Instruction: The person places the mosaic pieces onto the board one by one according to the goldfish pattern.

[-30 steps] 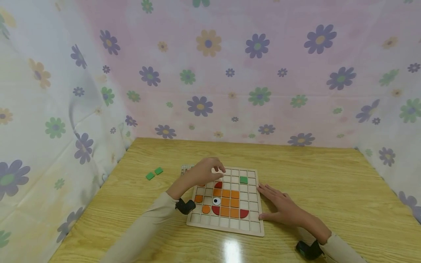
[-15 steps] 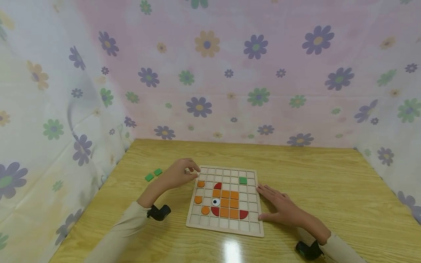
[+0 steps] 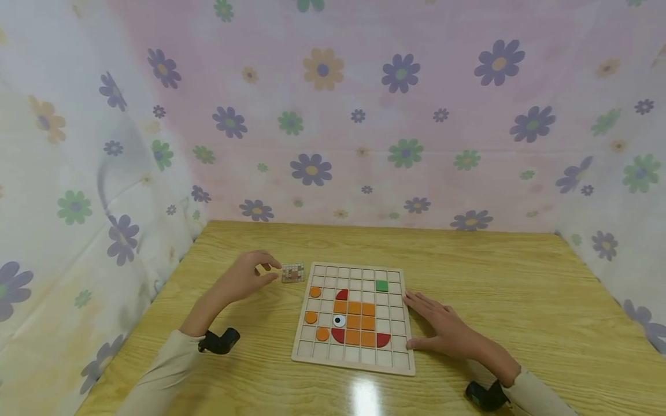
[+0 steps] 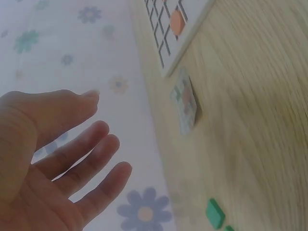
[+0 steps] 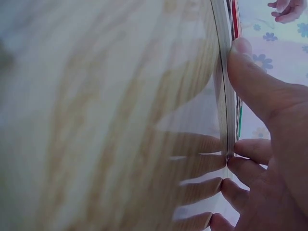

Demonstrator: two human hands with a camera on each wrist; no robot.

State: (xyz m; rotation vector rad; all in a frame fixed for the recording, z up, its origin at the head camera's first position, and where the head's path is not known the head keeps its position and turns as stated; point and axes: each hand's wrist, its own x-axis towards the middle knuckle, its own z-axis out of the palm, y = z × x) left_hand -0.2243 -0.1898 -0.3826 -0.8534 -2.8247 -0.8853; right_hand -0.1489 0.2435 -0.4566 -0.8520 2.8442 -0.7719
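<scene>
A square wooden grid board (image 3: 335,351) lies on the table. Orange square tiles (image 3: 352,322), red curved tiles (image 3: 383,340), an eye tile (image 3: 339,320), orange discs (image 3: 322,334) and a green tile (image 3: 382,286) sit in its cells. My left hand (image 3: 244,280) hovers left of a small pattern card (image 3: 293,273), fingers loosely bent, holding nothing. In the left wrist view, that hand (image 4: 72,159) is apart from the card (image 4: 185,102). My right hand (image 3: 447,330) touches the board's right edge with thumb and fingertips.
Loose green tiles (image 4: 215,213) lie on the table, seen in the left wrist view and hidden behind the left hand in the head view. Flowered cloth (image 3: 333,127) hangs behind and at both sides of the wooden table (image 3: 494,277).
My left hand has moved left from over the board's upper left part, past the card, to over the loose green tiles. The card is uncovered now. My right hand stays at the board's edge.
</scene>
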